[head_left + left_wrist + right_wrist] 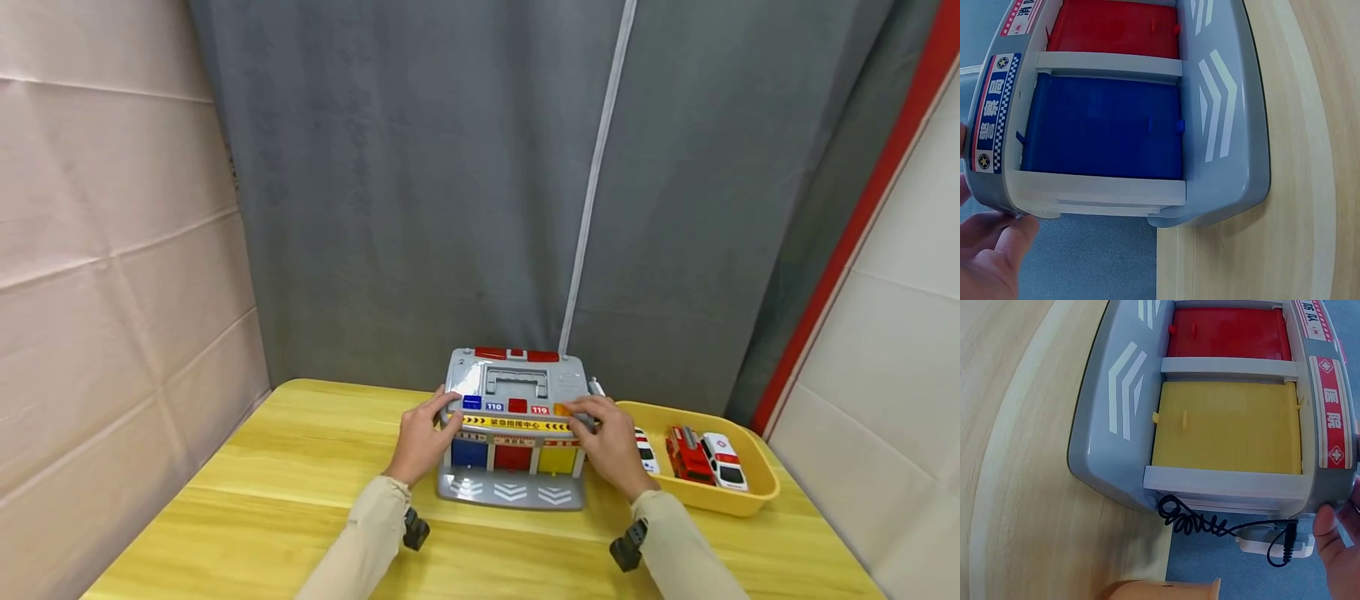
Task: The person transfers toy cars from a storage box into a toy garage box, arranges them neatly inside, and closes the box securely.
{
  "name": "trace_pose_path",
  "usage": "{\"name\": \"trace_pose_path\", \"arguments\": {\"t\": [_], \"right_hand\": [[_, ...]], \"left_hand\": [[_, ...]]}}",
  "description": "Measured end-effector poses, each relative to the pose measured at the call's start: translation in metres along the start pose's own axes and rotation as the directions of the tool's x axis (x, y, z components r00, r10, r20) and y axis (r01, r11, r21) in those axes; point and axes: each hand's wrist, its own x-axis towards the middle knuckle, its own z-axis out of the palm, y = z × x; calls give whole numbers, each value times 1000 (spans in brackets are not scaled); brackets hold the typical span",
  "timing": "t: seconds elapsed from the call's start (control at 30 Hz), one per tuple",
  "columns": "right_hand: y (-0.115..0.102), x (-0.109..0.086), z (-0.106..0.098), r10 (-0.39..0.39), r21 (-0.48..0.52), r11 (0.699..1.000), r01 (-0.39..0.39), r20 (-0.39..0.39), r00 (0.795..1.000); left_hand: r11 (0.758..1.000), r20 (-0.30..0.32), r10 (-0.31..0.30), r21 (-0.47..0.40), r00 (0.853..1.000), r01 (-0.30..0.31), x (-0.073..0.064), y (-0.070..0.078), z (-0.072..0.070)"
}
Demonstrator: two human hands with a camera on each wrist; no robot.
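Note:
A grey toy emergency station [558,379] stands upright on the wooden table, with a folded carrying handle [517,375] on its roof. Its front has a blue door [1104,128], a red door [513,457] and a yellow door [1229,428], all closed. My left hand [418,437] grips the roof's left front corner, fingers on top and thumb lower at the front. At the opposite corner, my right hand [617,446] holds the roof the same way, fingers near the orange button. A black coiled cord [1197,525] hangs along the station's right side beside a white handset-like piece [1272,544].
To the right sits a yellow bin [767,492] holding a red fire truck [690,454], a white ambulance [725,461] and a black-and-white car [645,450]. Behind the table [337,433] hangs a grey curtain [412,208].

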Motion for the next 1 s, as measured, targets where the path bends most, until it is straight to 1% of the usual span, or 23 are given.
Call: {"name": "trace_pose_path", "arguments": {"t": [0.17, 0.37, 0.47, 0.67, 0.83, 1.0], "right_hand": [[2, 0, 0, -35, -11, 999, 35, -13, 999], [3, 0, -2, -71, -14, 997, 71, -35, 997], [2, -1, -2, -64, -13, 998, 64, -24, 998], [1, 0, -1, -39, -12, 999, 39, -12, 999], [1, 1, 0, -51, -12, 999, 51, -3, 999], [3, 3, -3, -42, -31, 999, 43, 35, 998]], "left_hand": [[1000, 2, -3, -9, 1000, 3, -1, 0, 2], [1000, -3, 7, -16, 1000, -7, -1, 1, 3], [1000, -9, 8, -18, 1000, -8, -2, 1, 2], [1000, -1, 2, -18, 1000, -2, -2, 2, 1], [1000, -4, -5, 1, 1000, 5, -2, 1, 0], [1000, -5, -3, 0, 1000, 3, -2, 1, 2]]}}
